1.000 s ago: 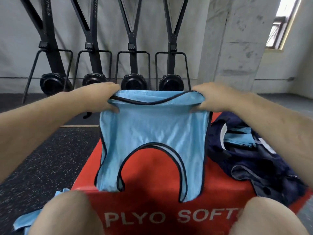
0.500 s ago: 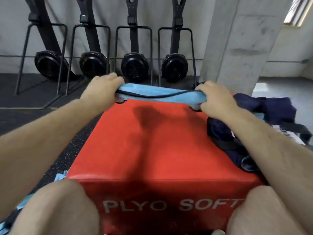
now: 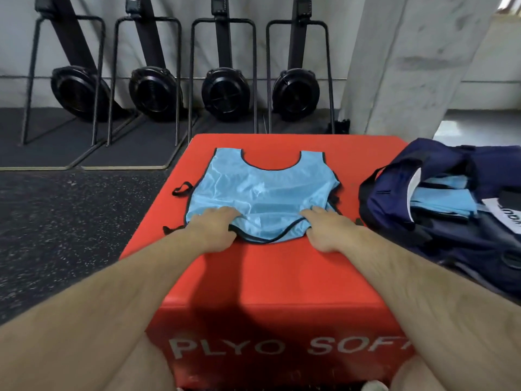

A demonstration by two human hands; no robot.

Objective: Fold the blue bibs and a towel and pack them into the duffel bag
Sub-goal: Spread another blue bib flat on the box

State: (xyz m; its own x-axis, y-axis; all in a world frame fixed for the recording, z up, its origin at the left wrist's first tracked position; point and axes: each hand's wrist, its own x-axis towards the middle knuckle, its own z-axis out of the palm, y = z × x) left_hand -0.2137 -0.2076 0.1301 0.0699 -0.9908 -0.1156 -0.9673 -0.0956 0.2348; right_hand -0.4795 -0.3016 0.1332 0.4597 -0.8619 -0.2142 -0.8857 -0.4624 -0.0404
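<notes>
A light blue bib point(image 3: 263, 191) with black trim lies spread flat on top of the red plyo box point(image 3: 276, 277), its neck opening pointing away from me. My left hand point(image 3: 215, 228) pinches the bib's near left corner. My right hand point(image 3: 327, 228) pinches the near right corner. A navy duffel bag point(image 3: 394, 198) lies open on the box's right side, with folded blue bibs point(image 3: 441, 200) inside it. No towel shows in this view.
Several black fan machines point(image 3: 225, 94) on metal stands line the wall behind the box. A concrete pillar point(image 3: 408, 66) rises at the back right. Dark speckled rubber floor point(image 3: 56, 221) lies left of the box. My knees press against the box's front.
The bib hung in the air from both hands, was swung out over the far edge, and now lies flat on the box. Both hands have drawn back toward me, still holding it.
</notes>
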